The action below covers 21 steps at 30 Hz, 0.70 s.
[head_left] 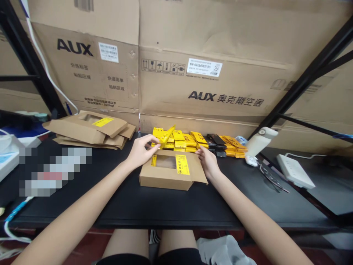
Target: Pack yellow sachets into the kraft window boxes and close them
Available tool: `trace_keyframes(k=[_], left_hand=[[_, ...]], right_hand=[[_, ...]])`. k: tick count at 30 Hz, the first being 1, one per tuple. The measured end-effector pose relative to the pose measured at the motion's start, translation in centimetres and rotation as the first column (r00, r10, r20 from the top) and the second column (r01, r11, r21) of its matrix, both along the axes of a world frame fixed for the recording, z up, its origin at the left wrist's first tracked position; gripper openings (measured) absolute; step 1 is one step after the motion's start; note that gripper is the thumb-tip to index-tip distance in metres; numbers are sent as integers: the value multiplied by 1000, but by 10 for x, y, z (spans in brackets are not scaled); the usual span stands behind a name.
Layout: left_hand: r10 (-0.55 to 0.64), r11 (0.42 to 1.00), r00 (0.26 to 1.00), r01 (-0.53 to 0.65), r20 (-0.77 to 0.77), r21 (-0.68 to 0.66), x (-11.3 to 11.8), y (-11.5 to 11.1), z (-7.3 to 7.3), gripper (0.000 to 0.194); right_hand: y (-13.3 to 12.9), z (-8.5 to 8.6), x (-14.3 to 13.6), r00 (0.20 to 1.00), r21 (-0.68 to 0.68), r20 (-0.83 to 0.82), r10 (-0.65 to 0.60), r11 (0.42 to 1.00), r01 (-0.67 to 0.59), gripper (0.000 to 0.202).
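Observation:
Between the thumb and fingers of my left hand (pixel 145 149) is a yellow packet (pixel 167 136), tilted up above the row behind the box. My right hand (pixel 209 162) has its fingers curled, the tips at the lower edge of another yellow packet (pixel 199 138); their exact grip is partly hidden. Below and between both hands a brown cardboard box (pixel 165 180) lies flat on the table. It has a cut-out window and a yellow label (pixel 182 164), and a flap sticks out on its right side. Some yellow shows through the window's left end.
Black packets (pixel 216 143) and orange packets (pixel 234 145) continue the row rightward. Several windowed boxes (pixel 91 127) are stacked at the back left. A white bottle (pixel 260 141), glasses (pixel 271 178) and a power strip (pixel 295 171) are on the right. Large cardboard (pixel 220 33) stands behind.

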<state>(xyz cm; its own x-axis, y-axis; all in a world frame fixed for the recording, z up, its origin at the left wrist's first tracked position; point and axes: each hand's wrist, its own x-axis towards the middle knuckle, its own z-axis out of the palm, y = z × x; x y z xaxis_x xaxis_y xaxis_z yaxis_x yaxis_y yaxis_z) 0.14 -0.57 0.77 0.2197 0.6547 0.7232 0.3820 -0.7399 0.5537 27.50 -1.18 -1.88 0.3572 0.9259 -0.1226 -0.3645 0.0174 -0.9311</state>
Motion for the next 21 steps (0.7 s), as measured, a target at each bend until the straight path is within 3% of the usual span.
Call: trace_keyframes(k=[8, 21], left_hand=[[-183, 926, 969, 227, 169, -302, 6, -2, 1, 20], [-289, 902, 953, 302, 91, -309, 7, -6, 1, 9]], right_hand=[[-3, 3, -2, 992, 2, 102, 72, 997, -72, 29], [-13, 11, -11, 918, 89, 319, 237, 957, -278, 54]])
